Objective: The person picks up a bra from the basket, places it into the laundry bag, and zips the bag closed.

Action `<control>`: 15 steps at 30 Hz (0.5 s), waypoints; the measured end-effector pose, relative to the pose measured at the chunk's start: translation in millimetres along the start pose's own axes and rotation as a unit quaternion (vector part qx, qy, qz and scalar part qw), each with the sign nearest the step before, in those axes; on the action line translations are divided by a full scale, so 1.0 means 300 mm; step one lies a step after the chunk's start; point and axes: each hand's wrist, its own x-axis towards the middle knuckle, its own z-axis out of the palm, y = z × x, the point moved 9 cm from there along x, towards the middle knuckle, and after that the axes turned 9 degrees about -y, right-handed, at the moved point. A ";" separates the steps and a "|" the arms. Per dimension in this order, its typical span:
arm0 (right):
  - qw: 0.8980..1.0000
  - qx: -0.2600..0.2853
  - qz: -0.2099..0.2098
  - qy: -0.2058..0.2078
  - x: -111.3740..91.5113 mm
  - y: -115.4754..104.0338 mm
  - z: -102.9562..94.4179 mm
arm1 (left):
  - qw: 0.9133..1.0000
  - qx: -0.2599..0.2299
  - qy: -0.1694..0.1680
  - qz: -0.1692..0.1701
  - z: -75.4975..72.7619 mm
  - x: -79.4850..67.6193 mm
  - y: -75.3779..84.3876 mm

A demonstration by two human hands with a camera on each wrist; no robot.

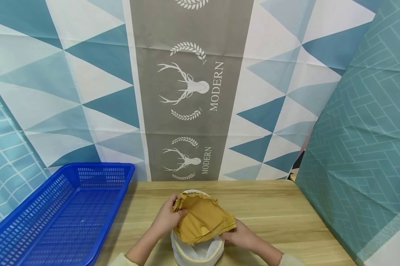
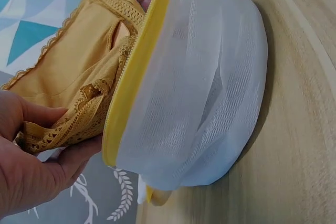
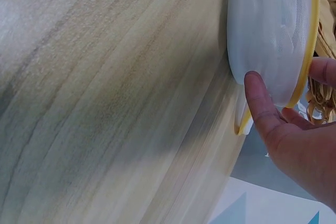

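A pair of mustard-yellow underpants with lace trim is spread between both hands, over the mouth of a white mesh laundry bag with a yellow zipped rim. My left hand pinches the lace edge between thumb and fingers, as the left wrist view also shows. At the other side, my right hand holds the lace band. One extended finger of it lies along the bag's mesh wall in the right wrist view. The round bag stands upright on the table, its mouth partly hidden beneath the cloth.
A large blue plastic basket stands to the left, beside the wood-grain table. Patterned cloth hangs behind the table's back edge. A teal sheet runs along the right side.
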 end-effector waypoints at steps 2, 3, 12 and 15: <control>1.000 -0.004 -0.005 0.001 0.001 -0.002 -0.002 | 1.000 0.011 0.001 0.004 -0.002 0.000 0.003; 1.000 -0.004 -0.007 0.003 0.001 -0.003 -0.004 | 1.000 0.018 0.004 0.006 -0.004 -0.001 0.006; 1.000 -0.020 -0.016 0.015 -0.003 -0.007 -0.024 | 0.995 0.098 0.018 0.025 -0.014 -0.007 0.032; 0.999 -0.031 -0.013 0.023 -0.003 -0.005 -0.034 | 0.992 0.121 0.017 0.028 -0.013 -0.006 0.037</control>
